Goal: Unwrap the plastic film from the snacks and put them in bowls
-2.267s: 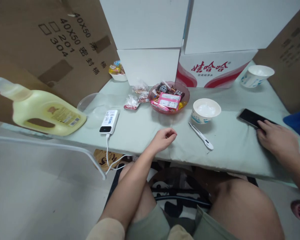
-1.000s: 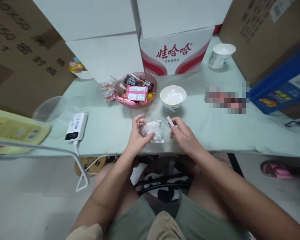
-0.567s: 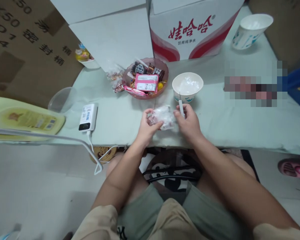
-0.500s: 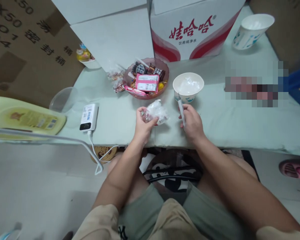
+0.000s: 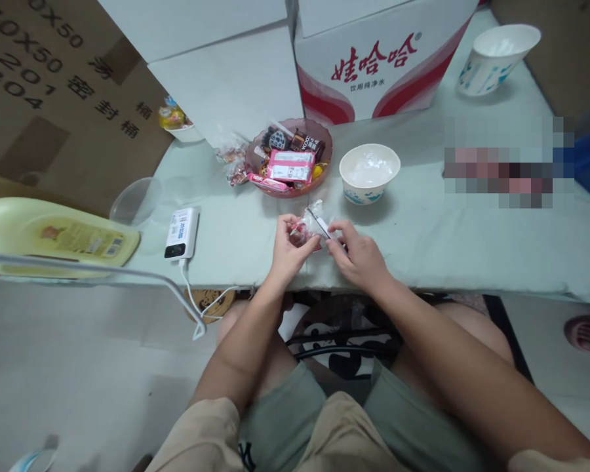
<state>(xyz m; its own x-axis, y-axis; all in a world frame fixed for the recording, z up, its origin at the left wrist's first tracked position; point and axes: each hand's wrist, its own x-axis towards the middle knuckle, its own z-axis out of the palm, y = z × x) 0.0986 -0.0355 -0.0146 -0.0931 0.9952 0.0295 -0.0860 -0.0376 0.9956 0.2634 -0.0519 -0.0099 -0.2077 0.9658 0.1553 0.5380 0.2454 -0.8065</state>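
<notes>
My left hand (image 5: 291,247) is closed on a crinkled clear plastic packet (image 5: 305,228) with red bits showing inside. In my right hand (image 5: 361,257) is a slim utility knife (image 5: 323,226) with a pale handle. Its thin dark blade lies against the upper part of the packet; whether it has cut the plastic I cannot tell. Both hands are close together above the front of the table. Just beyond them stands a pink glass bowl (image 5: 270,189) of wrapped sweets, and to its right a white paper bowl (image 5: 368,187).
Behind the bowls stand white cartons (image 5: 383,72). To the left are a white power bank (image 5: 181,234) with a cable, a clear plastic lid (image 5: 136,200) and a yellow bottle (image 5: 59,236) on its side. Another paper bowl (image 5: 491,65) stands at the back right.
My right hand has moved left from beside the paper bowl, bringing the knife onto the packet. My left hand still grips the packet. The view has shifted slightly.
</notes>
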